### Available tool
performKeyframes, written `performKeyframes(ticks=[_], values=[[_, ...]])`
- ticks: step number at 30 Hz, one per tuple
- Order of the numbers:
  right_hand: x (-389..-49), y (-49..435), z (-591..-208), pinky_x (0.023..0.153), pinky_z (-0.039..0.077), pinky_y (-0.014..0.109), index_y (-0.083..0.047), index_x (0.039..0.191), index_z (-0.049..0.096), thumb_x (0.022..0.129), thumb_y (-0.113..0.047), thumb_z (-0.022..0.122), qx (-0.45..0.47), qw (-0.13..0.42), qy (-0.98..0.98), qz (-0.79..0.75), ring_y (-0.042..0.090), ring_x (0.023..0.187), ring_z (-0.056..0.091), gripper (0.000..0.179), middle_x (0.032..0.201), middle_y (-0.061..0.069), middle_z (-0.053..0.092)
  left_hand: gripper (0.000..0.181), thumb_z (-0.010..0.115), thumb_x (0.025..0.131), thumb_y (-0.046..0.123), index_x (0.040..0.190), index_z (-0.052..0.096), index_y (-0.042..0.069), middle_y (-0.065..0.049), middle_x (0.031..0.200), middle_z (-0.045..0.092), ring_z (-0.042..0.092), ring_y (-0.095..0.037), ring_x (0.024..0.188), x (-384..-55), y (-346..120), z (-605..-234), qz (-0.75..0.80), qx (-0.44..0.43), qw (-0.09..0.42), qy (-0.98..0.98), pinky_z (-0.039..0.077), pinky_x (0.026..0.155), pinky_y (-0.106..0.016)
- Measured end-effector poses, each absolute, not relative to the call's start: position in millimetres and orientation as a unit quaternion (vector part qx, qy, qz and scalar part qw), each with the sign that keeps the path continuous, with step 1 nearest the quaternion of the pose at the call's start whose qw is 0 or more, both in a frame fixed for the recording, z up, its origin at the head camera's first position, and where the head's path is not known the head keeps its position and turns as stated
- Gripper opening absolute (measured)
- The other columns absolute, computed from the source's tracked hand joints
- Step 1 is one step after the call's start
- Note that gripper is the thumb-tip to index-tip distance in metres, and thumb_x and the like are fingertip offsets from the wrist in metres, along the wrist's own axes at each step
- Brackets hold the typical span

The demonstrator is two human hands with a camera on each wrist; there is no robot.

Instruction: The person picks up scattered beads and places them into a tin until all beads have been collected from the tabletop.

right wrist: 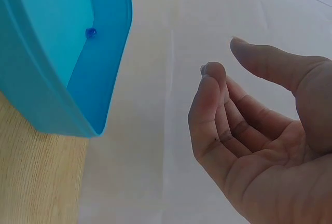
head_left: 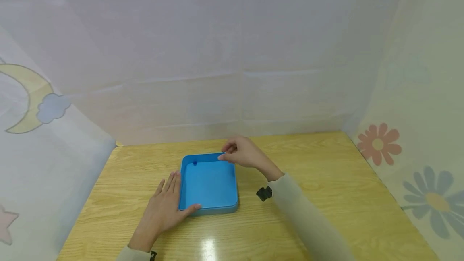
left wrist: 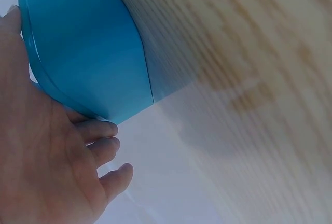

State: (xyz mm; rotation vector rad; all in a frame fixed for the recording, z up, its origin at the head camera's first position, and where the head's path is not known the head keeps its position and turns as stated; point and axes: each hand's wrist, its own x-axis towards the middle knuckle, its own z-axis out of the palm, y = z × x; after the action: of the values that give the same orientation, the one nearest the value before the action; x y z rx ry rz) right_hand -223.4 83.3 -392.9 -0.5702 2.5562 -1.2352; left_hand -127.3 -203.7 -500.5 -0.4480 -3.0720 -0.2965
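Note:
A shallow blue square tray with rounded corners sits on the table. One small dark-blue bead lies inside it, close to the far left corner; the right wrist view shows this bead as round and shiny. My left hand rests against the tray's left side, fingers straight along the wall and thumb reaching over the near rim. Above the far right corner is my right hand, fingers loosely bent. In the right wrist view, a gap separates its thumb from the fingers, and nothing is between them.
The wooden table extends around the tray on all sides. A pale cloth backdrop stands behind the table, with printed side panels carrying a moon on the left and flowers on the right.

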Motion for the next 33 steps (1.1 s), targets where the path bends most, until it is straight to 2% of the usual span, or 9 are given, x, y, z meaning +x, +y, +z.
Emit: performKeyframes(ticks=[5, 10, 20, 26, 30, 33], values=[[-219.6, 102.1, -397.5, 0.068, 0.059, 0.034, -0.011, 0.106, 0.07, 0.089, -0.03, 0.073, -0.187, 0.137, 0.864, -0.447, 0.016, 0.076, 0.066, 0.026, 0.093, 0.003, 0.07, 0.12, 0.039, 0.078, 0.089, 0.156, 0.019, 0.0, -0.018, 0.163, 0.024, 0.024, -0.033, 0.153, -126.2, -203.1, -499.8, -0.093, -0.143, 0.012, -0.985, 0.024, 0.124, -0.055], [-213.8, 123.4, -403.0, 0.067, 0.058, 0.031, -0.012, 0.108, 0.069, 0.091, -0.031, 0.071, -0.173, 0.14, 0.858, -0.463, 0.017, 0.075, 0.067, 0.025, 0.093, 0.007, 0.071, 0.12, 0.039, 0.078, 0.089, 0.156, 0.018, 0.0, -0.017, 0.163, 0.024, 0.023, -0.033, 0.153, -126.3, -202.8, -500.4, -0.092, -0.142, 0.012, -0.986, 0.023, 0.124, -0.054], [-204.0, 162.0, -417.2, 0.07, 0.058, 0.029, -0.014, 0.112, 0.069, 0.091, -0.035, 0.071, -0.129, 0.134, 0.871, -0.455, 0.015, 0.079, 0.067, 0.03, 0.099, 0.005, 0.07, 0.12, 0.038, 0.078, 0.09, 0.156, 0.019, 0.0, -0.017, 0.163, 0.024, 0.022, -0.033, 0.153, -125.3, -202.5, -499.8, -0.086, -0.143, 0.011, -0.986, 0.023, 0.124, -0.054], [-198.9, 184.2, -422.8, 0.073, 0.06, 0.034, -0.015, 0.114, 0.068, 0.092, -0.037, 0.069, -0.123, 0.128, 0.875, -0.45, 0.015, 0.081, 0.068, 0.031, 0.101, 0.005, 0.07, 0.12, 0.038, 0.078, 0.089, 0.156, 0.02, 0.0, -0.017, 0.163, 0.024, 0.023, -0.033, 0.153, -124.8, -200.7, -498.3, -0.081, -0.144, 0.017, -0.986, 0.023, 0.125, -0.054], [-195.5, 197.9, -426.8, 0.075, 0.06, 0.04, -0.015, 0.113, 0.068, 0.091, -0.038, 0.069, -0.106, 0.13, 0.876, -0.453, 0.021, 0.084, 0.069, 0.032, 0.101, 0.006, 0.07, 0.12, 0.04, 0.078, 0.088, 0.156, 0.02, -0.001, -0.018, 0.163, 0.023, 0.023, -0.034, 0.152, -124.1, -198.9, -497.4, -0.083, -0.147, 0.021, -0.985, 0.023, 0.124, -0.055], [-193.5, 207.6, -431.9, 0.072, 0.059, 0.038, -0.013, 0.113, 0.068, 0.091, -0.038, 0.07, -0.101, 0.133, 0.876, -0.453, 0.029, 0.087, 0.07, 0.034, 0.1, 0.008, 0.071, 0.12, 0.042, 0.078, 0.088, 0.156, 0.02, -0.001, -0.019, 0.163, 0.022, 0.023, -0.035, 0.152, -123.7, -198.1, -497.8, -0.082, -0.147, 0.027, -0.985, 0.025, 0.124, -0.054]])
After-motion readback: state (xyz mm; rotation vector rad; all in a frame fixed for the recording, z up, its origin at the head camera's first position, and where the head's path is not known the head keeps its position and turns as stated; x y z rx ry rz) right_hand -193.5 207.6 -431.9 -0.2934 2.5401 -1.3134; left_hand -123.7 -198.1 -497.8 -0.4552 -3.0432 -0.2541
